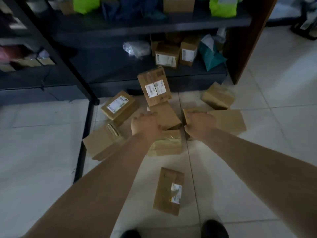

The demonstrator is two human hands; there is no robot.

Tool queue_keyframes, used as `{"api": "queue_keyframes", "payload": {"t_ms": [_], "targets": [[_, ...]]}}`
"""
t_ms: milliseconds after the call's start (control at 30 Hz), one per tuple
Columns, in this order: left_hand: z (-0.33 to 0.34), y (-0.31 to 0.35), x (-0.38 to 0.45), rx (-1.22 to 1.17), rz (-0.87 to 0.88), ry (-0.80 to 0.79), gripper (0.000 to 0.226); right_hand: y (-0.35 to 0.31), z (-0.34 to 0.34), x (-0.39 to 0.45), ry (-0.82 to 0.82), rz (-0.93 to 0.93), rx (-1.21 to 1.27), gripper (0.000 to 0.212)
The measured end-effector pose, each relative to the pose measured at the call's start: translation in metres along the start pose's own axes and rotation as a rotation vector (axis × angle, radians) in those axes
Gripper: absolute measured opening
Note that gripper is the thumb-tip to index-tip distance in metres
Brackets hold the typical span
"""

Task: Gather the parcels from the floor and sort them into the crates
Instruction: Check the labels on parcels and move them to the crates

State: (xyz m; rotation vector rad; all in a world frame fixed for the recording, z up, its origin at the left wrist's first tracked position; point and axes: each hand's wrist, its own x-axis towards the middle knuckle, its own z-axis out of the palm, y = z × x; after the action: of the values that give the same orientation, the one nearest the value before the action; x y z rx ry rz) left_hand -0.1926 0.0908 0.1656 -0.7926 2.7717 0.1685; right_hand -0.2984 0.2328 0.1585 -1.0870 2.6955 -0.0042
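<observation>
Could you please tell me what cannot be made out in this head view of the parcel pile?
- Left hand: fingers hidden behind its own back, over a box.
- Box labels: print too blurred to read.
- Crates: none clearly in view; the dark shelf is cut off by the top edge.

Cardboard parcels (155, 86) are crowding the floor (274, 127) ahead against the dark shelf (120, 78); tiles left and right are lying open, one lone box (169, 190) sitting near the feet.
</observation>
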Motion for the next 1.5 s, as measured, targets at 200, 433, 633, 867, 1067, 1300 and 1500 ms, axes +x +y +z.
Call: {"api": "queue_keyframes", "payload": {"t_ms": [200,433,633,867,1067,1300,1500], "targets": [[0.146,0.032,0.055,-0.091,0.07,0.036,0.037,0.033,0.163,0.046,0.087,0.063,0.083,0.011],[0.233,0.072,0.106,-0.099,0.165,0.102,0.038,0.074,0.249,0.093,0.155,0.096,0.117,0.026],[0.265,0.095,0.107,-0.013,0.239,0.008,0.04,0.092,0.286,0.101,-0.246,0.217,0.03,0.073],[0.259,0.082,0.108,0.305,0.302,0.001,0.041,0.076,0.302,0.065,0.113,0.086,0.0,0.029],[0.258,0.107,0.104,-0.013,0.163,-0.123,0.04,0.078,0.317,0.063,-0.127,0.385,0.106,0.103],[0.299,0.13,0.119,-0.699,-0.058,-0.216,0.037,0.084,0.327,0.079,-0.119,0.564,0.292,0.107],[0.309,0.11,0.125,-0.946,-0.088,-0.113,0.039,0.121,0.316,0.067,0.027,0.494,1.109,0.106]]}}
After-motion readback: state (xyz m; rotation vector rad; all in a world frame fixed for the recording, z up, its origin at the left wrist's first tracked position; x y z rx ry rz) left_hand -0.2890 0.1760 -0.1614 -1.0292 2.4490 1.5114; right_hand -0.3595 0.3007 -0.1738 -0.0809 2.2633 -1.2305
